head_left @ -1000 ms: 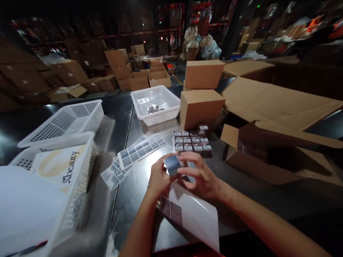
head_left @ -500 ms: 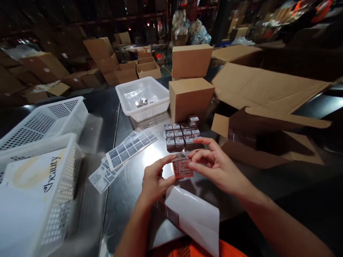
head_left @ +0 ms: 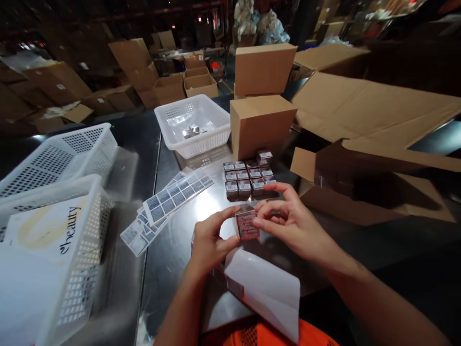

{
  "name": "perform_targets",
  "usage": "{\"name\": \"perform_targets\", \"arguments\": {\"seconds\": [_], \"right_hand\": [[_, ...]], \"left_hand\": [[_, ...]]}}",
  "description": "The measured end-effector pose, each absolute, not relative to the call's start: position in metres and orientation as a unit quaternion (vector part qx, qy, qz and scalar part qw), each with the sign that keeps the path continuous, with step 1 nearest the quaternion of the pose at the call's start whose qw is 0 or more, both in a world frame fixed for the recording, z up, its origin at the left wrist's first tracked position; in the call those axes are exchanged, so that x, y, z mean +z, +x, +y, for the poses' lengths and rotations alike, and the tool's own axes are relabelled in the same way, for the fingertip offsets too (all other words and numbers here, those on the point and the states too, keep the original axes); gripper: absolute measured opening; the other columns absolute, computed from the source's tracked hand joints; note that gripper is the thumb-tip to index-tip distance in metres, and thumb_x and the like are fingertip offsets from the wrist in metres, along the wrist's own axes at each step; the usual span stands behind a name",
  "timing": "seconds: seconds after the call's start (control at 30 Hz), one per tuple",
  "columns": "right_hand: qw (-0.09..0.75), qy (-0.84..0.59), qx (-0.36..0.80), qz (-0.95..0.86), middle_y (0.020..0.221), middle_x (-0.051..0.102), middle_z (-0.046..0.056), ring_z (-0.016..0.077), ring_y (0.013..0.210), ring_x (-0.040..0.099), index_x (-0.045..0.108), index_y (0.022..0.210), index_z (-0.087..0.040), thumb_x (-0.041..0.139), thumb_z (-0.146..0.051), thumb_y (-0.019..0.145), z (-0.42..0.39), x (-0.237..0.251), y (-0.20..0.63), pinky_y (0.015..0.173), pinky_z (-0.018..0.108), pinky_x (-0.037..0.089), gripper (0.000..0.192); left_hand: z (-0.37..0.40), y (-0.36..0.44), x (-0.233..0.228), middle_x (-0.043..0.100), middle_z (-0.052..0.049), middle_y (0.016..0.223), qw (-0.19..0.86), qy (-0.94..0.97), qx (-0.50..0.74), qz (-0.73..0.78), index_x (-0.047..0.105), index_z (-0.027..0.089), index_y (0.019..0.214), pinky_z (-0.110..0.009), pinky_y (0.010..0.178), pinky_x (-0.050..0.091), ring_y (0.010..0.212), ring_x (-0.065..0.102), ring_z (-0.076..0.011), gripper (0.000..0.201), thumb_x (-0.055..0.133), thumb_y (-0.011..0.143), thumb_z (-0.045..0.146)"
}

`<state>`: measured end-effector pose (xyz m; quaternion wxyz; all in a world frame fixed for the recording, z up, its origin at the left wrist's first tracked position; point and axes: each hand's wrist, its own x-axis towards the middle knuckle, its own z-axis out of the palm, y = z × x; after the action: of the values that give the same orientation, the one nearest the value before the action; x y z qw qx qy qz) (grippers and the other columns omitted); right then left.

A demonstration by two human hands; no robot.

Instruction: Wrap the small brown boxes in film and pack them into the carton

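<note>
Dark glossy table (head_left: 173,250), label sheets (head_left: 169,202), white baskets (head_left: 194,125), brown cartons (head_left: 261,122), rows of small boxes (head_left: 248,180)

We see the left hand (head_left: 209,240) and right hand (head_left: 291,223) raised together, fingertips pinched inward, apparently gripping.

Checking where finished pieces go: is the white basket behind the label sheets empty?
No, the white basket holds a few small shiny pieces near its middle, beyond the label sheets.
</note>
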<state>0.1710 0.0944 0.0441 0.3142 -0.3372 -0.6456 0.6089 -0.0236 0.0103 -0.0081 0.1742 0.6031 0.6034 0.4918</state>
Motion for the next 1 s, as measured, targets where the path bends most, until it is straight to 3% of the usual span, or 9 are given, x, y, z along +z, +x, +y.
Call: {"name": "perform_targets", "arguments": {"seconds": [0.1,0.3,0.5,0.8,0.93,1.0], "right_hand": [[0.312,-0.34,0.601,-0.653,0.085,0.064,0.0,0.0227,0.107,0.065,0.05,0.11,-0.027,0.078,-0.04,0.081,0.095,0.043,0.171,0.091,0.038,0.056,0.042],[0.323,-0.337,0.601,-0.648,0.101,0.065,0.003,0.0189,0.101,0.066,0.045,0.115,-0.028,0.078,-0.036,0.081,0.095,0.044,0.17,0.085,0.034,0.058,0.048],[0.324,-0.344,0.591,-0.654,0.103,0.064,0.004,0.0194,0.102,0.067,0.045,0.109,-0.027,0.077,-0.036,0.081,0.092,0.045,0.168,0.086,0.035,0.059,0.043],[0.335,-0.353,0.583,-0.65,0.086,0.064,-0.001,0.0199,0.097,0.068,0.041,0.113,-0.027,0.076,-0.032,0.079,0.088,0.047,0.163,0.081,0.034,0.06,0.048],[0.36,-0.387,0.535,-0.66,0.063,0.053,-0.009,0.0204,0.087,0.069,0.041,0.118,-0.027,0.078,-0.027,0.074,0.089,0.049,0.158,0.078,0.034,0.06,0.058],[0.358,-0.395,0.521,-0.667,0.063,0.047,-0.011,0.0185,0.079,0.067,0.044,0.117,-0.027,0.084,-0.028,0.069,0.096,0.05,0.16,0.077,0.034,0.06,0.062]], "left_hand": [[0.01,-0.024,-0.008,0.078,-0.005,0.102,0.169,0.607,0.49,0.602,0.072,0.024,0.12,-0.023,0.057,0.054,0.068,0.07,-0.0146,0.047,0.081,0.074,0.027],[0.009,-0.024,-0.007,0.078,-0.004,0.101,0.164,0.608,0.485,0.607,0.072,0.024,0.12,-0.025,0.061,0.056,0.068,0.07,-0.0149,0.046,0.08,0.074,0.027],[0.009,-0.024,-0.01,0.079,-0.003,0.1,0.167,0.609,0.489,0.602,0.07,0.025,0.121,-0.025,0.063,0.056,0.071,0.071,-0.0154,0.046,0.08,0.076,0.028],[0.009,-0.023,-0.007,0.079,-0.004,0.099,0.147,0.615,0.494,0.597,0.071,0.024,0.119,-0.021,0.049,0.048,0.064,0.068,-0.0139,0.045,0.082,0.076,0.033],[0.01,-0.022,-0.006,0.079,-0.003,0.093,0.131,0.608,0.495,0.606,0.072,0.023,0.117,-0.019,0.042,0.039,0.048,0.054,-0.0078,0.046,0.083,0.074,0.033],[0.01,-0.022,-0.003,0.078,-0.002,0.09,0.135,0.603,0.495,0.611,0.074,0.023,0.115,-0.019,0.04,0.035,0.043,0.045,-0.0055,0.045,0.083,0.073,0.034]]}}
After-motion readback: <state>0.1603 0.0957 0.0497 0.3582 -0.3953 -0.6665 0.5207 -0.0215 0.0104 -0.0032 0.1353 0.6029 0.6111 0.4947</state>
